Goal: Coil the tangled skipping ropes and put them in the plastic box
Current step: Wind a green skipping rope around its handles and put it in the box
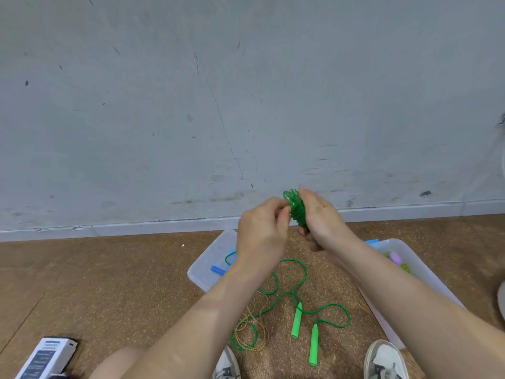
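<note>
Head view, looking down past two bare forearms. Gripping a tight green coil [296, 207] in the right hand [322, 217], fingers curled round its lower part, up in front of the wall. Pinching at the coil's left edge with the left hand [262, 231], thumb against bent fingertips. Below, loose on the floor between the arms: a green skipping rope [297, 272] winding in open loops, its two green handles [296, 321] lying side by side, not touching, near the shoes [385, 359]. Cannot tell whether joined to the coil above. Crossing it on the left, a thin golden rope [254, 324] bunched in rings. Behind the left wrist, a shallow clear plastic box [207, 258] with a blue handle [217, 269] and a bit of green cord inside, partly blocked by the arm. Under the right forearm, a deeper white plastic box [426, 272], pink and pale green pieces inside, mostly hidden. Bottom left, a white carton [46, 356] with dark print, well apart from the ropes. Brown speckled floor [109, 283], cork-like. Grey scuffed wall [191, 105] with a pale skirting strip [136, 228] along its foot.
</note>
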Demonstrator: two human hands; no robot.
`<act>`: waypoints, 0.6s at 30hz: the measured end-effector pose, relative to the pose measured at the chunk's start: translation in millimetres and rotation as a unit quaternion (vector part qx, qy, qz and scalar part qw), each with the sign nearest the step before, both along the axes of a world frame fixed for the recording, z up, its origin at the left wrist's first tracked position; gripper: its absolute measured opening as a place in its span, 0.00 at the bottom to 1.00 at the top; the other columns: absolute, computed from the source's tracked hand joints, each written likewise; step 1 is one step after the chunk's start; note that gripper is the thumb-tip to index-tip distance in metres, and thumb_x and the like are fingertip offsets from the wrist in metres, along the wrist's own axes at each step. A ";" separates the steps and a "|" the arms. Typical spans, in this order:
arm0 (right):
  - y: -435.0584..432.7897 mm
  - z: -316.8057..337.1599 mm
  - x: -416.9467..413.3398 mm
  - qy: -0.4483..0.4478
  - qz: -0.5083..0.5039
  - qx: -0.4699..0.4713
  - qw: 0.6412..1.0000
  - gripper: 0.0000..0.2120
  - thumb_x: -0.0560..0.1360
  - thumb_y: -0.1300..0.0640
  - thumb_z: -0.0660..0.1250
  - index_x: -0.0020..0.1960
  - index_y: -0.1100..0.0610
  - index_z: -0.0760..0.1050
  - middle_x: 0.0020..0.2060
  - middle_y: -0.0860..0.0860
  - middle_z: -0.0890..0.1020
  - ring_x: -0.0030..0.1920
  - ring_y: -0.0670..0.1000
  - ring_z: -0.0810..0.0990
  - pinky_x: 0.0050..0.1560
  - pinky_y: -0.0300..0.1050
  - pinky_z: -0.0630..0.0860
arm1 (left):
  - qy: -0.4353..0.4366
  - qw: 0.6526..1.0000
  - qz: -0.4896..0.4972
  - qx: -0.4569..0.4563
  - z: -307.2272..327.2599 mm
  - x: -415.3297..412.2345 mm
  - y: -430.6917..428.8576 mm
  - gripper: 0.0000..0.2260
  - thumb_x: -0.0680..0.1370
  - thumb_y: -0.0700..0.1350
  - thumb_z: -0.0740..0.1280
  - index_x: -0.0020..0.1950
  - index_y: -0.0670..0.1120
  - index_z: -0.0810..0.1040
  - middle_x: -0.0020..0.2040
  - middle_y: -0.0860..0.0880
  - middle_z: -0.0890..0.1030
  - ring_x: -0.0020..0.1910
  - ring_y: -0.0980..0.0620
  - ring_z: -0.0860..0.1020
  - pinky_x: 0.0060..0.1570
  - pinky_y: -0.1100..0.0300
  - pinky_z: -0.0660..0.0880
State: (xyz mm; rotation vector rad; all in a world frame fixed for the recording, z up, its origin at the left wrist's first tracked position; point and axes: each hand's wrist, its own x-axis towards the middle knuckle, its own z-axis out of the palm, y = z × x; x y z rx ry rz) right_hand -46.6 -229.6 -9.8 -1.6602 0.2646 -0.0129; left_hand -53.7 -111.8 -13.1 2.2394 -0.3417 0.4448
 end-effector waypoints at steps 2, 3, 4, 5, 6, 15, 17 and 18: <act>-9.2 1.6 0.0 0.000 -0.019 0.009 1.000 0.23 0.76 0.37 0.53 0.45 0.56 0.73 0.33 0.56 0.75 0.29 0.51 0.71 0.30 0.41 0.67 | 0.056 0.996 -0.063 -0.004 0.2 -3.7 -17.3 0.14 0.74 0.50 0.61 0.57 0.50 0.78 0.44 0.50 0.83 0.44 0.48 0.80 0.45 0.52 0.75; -14.7 3.7 -0.5 0.009 -0.034 0.053 0.998 0.24 0.76 0.36 0.54 0.49 0.56 0.74 0.37 0.56 0.77 0.33 0.51 0.75 0.34 0.43 0.71 | 0.081 0.992 -0.094 -0.009 2.0 -7.4 -28.5 0.15 0.72 0.51 0.62 0.58 0.51 0.76 0.46 0.50 0.82 0.44 0.47 0.80 0.45 0.52 0.76; -20.6 7.6 -2.6 0.031 -0.044 0.114 0.992 0.23 0.77 0.37 0.56 0.52 0.56 0.74 0.38 0.55 0.77 0.36 0.51 0.76 0.35 0.44 0.73 | 0.100 0.988 -0.115 -0.019 3.4 -10.2 -38.4 0.18 0.70 0.52 0.64 0.60 0.52 0.73 0.48 0.50 0.82 0.45 0.46 0.79 0.45 0.51 0.76; -27.8 12.2 -5.7 0.052 -0.032 0.172 0.983 0.22 0.79 0.38 0.57 0.53 0.57 0.74 0.36 0.55 0.78 0.36 0.52 0.77 0.34 0.44 0.75 | 0.110 0.986 -0.123 -0.022 4.5 -10.6 -45.8 0.22 0.69 0.52 0.65 0.62 0.52 0.71 0.51 0.50 0.81 0.46 0.45 0.79 0.46 0.51 0.76; -36.2 17.7 -9.8 0.070 -0.002 0.212 0.975 0.21 0.79 0.39 0.57 0.53 0.57 0.74 0.35 0.54 0.78 0.35 0.52 0.77 0.35 0.44 0.76 | 0.112 0.986 -0.120 -0.014 4.7 -8.6 -50.8 0.25 0.69 0.51 0.68 0.65 0.52 0.69 0.53 0.50 0.81 0.49 0.46 0.79 0.48 0.52 0.76; -135.1 53.4 -24.9 0.108 0.141 -0.100 0.979 0.16 0.78 0.49 0.65 0.57 0.60 0.77 0.37 0.52 0.82 0.31 0.46 0.80 0.31 0.40 0.74 | 0.362 0.846 -0.238 -0.310 6.7 0.9 -79.3 0.13 0.76 0.38 0.68 0.60 0.45 0.78 0.49 0.49 0.84 0.44 0.53 0.82 0.47 0.57 0.77; -158.3 53.6 -25.4 0.101 0.130 -0.096 0.982 0.16 0.75 0.51 0.71 0.60 0.54 0.74 0.40 0.53 0.81 0.31 0.47 0.79 0.30 0.40 0.75 | 0.422 0.801 -0.302 -0.298 8.8 -1.5 -91.1 0.12 0.78 0.37 0.63 0.61 0.43 0.77 0.43 0.50 0.82 0.36 0.57 0.79 0.37 0.62 0.75; -168.8 51.1 -25.5 0.105 0.139 -0.090 0.981 0.19 0.72 0.52 0.73 0.61 0.51 0.73 0.41 0.53 0.81 0.34 0.49 0.78 0.32 0.41 0.77 | 0.440 0.789 -0.327 -0.278 8.4 -2.5 -98.6 0.12 0.78 0.36 0.62 0.60 0.44 0.77 0.42 0.51 0.82 0.35 0.58 0.77 0.35 0.63 0.74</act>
